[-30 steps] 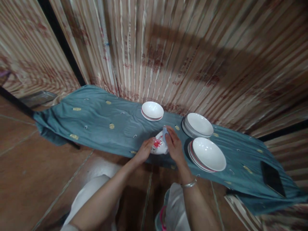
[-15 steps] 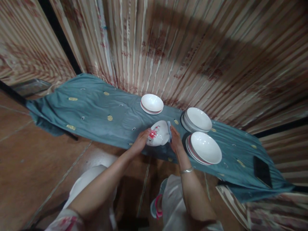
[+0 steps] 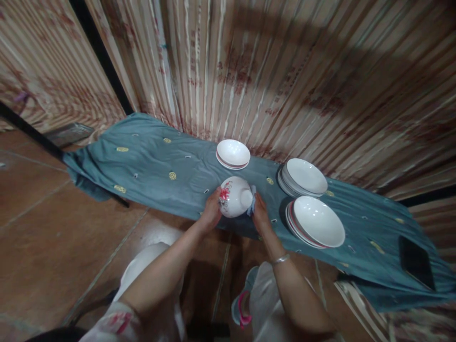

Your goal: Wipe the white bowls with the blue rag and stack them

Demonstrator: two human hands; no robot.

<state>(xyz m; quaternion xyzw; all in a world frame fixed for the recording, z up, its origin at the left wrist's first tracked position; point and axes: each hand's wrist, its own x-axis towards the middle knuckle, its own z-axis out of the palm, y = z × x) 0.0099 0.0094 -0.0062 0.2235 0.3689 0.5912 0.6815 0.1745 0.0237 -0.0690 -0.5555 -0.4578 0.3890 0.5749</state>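
Note:
A white bowl (image 3: 235, 199) with a red flower print is held up over the near edge of the cloth, tilted so its outer side and foot face me. My left hand (image 3: 213, 209) grips its left side by the rim. On the other side, my right hand (image 3: 260, 209) is closed on a light blue cloth (image 3: 252, 199) pressed against the bowl near its foot. Behind the bowl stands a small stack of white bowls (image 3: 233, 153). Two larger stacks sit to the right, one farther back (image 3: 305, 175) and one nearer (image 3: 318, 222).
A teal cloth with yellow motifs (image 3: 153, 161) covers the long table. On its right end lies a black phone (image 3: 416, 261). Striped, flowered curtains (image 3: 249, 71) hang behind, and black poles (image 3: 103, 57) stand at the corners. A metal tray (image 3: 71, 134) rests beyond the left end.
The bowl has turned in my hands, so its foot now points more toward the right hand and the cloth. The whole view has shifted slightly; the stacks have stayed in place.

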